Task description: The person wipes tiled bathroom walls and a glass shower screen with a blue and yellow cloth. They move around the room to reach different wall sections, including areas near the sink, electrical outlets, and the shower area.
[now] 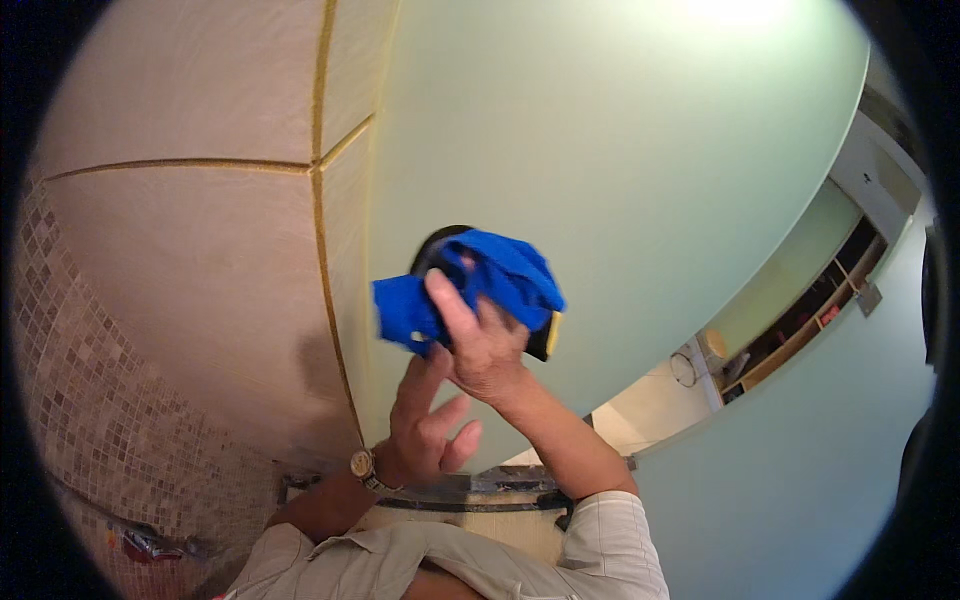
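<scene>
My right hand (487, 337) holds a bunched blue cloth (502, 270), its index finger stretched out over the folds. A dark, rounded object (435, 244) shows behind the cloth, and a black piece with a yellow edge (551, 337) sticks out at its lower right; what they belong to is hidden. Below and to the left, my left hand (431, 427), with a wristwatch (362, 463) on its wrist, has its fingers spread. Its raised fingertip is at the lower edge of the cloth; whether it touches is unclear. Both hands are before a frosted glass panel (637, 187).
Tiled wall (202, 262) with brown joints rises at left, beside small mosaic tiles (112, 375). A dark metal track (480, 487) runs low in front of me. At right are another frosted panel (750, 487), a metal hinge (868, 298) and shelving (795, 337) beyond the gap.
</scene>
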`<act>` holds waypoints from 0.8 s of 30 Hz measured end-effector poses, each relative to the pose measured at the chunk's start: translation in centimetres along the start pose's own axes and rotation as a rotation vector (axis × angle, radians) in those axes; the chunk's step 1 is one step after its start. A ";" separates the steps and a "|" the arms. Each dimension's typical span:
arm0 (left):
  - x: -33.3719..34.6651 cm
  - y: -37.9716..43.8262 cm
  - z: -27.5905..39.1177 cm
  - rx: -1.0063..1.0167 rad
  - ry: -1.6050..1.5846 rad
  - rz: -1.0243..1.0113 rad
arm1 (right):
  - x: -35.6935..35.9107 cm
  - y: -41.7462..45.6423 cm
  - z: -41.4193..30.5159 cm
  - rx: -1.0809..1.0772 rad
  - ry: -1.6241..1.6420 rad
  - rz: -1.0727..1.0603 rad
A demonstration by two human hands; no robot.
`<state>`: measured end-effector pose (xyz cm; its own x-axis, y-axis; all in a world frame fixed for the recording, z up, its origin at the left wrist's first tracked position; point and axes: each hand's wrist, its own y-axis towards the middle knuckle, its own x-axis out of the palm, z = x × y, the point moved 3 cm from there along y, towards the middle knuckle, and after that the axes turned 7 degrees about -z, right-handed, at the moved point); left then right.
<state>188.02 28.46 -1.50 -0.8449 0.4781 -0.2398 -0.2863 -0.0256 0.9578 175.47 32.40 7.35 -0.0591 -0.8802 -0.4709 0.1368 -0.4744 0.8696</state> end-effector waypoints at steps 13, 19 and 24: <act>2.9 -0.9 -3.8 -0.225 -0.210 0.172 | -3.8 2.0 -1.7 -0.219 0.379 -0.354; 4.2 1.5 -3.2 -0.117 0.173 0.250 | -8.8 -1.7 3.7 -0.056 0.264 -0.067; 6.5 8.5 -2.3 -0.052 0.449 0.321 | -14.8 -2.1 10.7 0.027 -0.324 0.069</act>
<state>179.00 29.30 4.72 -0.9998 0.0180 0.0082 0.0052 -0.1574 0.9875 165.43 46.27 14.10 -0.3629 -0.8666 -0.3425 0.1253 -0.4096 0.9036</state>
